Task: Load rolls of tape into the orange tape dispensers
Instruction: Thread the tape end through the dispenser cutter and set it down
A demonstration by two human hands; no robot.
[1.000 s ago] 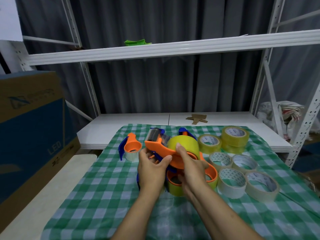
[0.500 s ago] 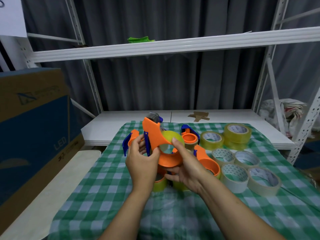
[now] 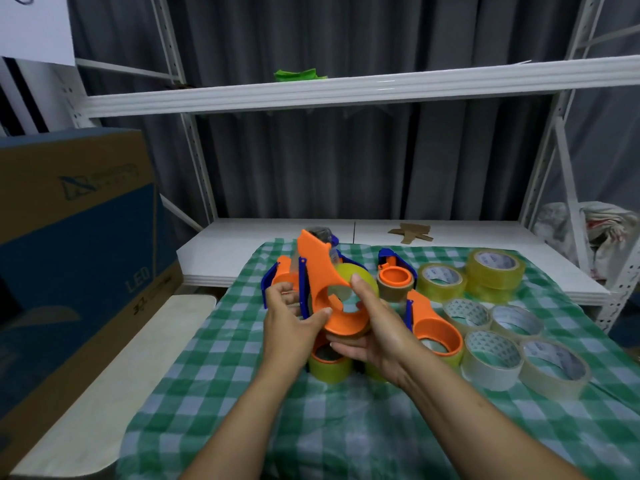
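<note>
Holding an orange tape dispenser [image 3: 322, 268] nose-up above the table [image 3: 311, 427], with a yellow roll of tape [image 3: 363, 277] at its ring. The left hand [image 3: 291, 327] grips the frame's edge; the right hand [image 3: 375, 327] cups the roll, thumb on top. Both parts are probably light, rigid and smooth: best gripped by the frame's flat sides, clear of the cutter end.

**A:** Grey curtain [image 3: 311, 150] hanging in folds right across the back, white metal shelving [image 3: 194, 140] standing in front of it.
**B:** Green cloth [image 3: 299, 75] up on the top shelf [image 3: 381, 90], cardboard scrap [image 3: 412, 232] on the lower shelf [image 3: 249, 233].
**A:** Big blue-and-brown carton [image 3: 76, 244] on the left, pale board [image 3: 145, 358] beside the green checked tablecloth [image 3: 346, 427], white bundle [image 3: 595, 223] far right
</note>
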